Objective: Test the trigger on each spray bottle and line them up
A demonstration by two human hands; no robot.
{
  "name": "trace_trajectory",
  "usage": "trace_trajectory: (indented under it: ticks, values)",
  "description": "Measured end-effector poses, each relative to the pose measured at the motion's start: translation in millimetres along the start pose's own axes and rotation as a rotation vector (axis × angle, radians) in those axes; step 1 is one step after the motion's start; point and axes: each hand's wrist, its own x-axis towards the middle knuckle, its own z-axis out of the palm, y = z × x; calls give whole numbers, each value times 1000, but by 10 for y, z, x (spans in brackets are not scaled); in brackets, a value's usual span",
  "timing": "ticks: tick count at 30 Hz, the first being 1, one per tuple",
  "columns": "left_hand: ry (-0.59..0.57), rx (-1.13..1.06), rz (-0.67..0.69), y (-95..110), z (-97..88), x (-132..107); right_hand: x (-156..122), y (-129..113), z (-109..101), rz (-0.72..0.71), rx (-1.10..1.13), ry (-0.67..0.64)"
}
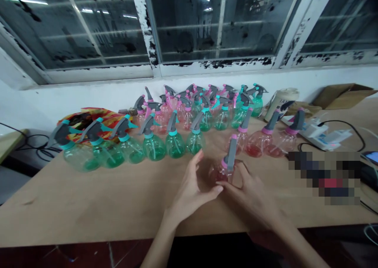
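A clear pink spray bottle (217, 173) with a grey trigger head and pink collar is near the middle of the table, its trigger toward me. My right hand (251, 187) grips its right side with thumb and fingers. To the left of the bottle, my left hand (191, 185) is open, fingers and thumb spread wide around a gap; its thumb tip lies close to my right thumb. Beyond my left hand runs a row of green spray bottles (155, 147) with turquoise collars. Several pink spray bottles (256, 143) stand just past my right hand.
Along the wall stands a cluster of pink and green spray bottles (224, 116). A red-and-yellow bag (109, 120) lies behind the left row. At right are a power strip (327, 136) with cables, a cream container (282, 102) and a cardboard box (342, 96).
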Motion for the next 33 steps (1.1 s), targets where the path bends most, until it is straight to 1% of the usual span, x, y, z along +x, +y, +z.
trace_trajectory:
  ticks: [2,5,8,12,17,19,25,29,31,33]
  values:
    - [41,-7,-62,-56,-63,-119,134,97,-13,6,-117,38]
    - [87,2,-207,-159,-161,-299,351,180,10,-14,-268,61]
    - [96,9,-324,-243,-244,-447,542,169,44,20,-308,56]
    - [113,-11,-412,-271,-302,-569,733,91,70,124,-368,19]
    - [158,-10,-447,-242,-324,-603,914,41,80,225,-429,-32]
    - [173,1,-457,-242,-334,-598,977,44,92,241,-438,-39]
    - [170,12,-468,-284,-378,-589,1101,50,158,257,-428,-36]
    - [168,1,-474,-284,-382,-573,1046,4,118,262,-413,-13]
    - [165,5,-477,-284,-377,-558,965,3,43,274,-410,10]
    - [179,12,-474,-291,-375,-538,867,52,-56,288,-380,61]
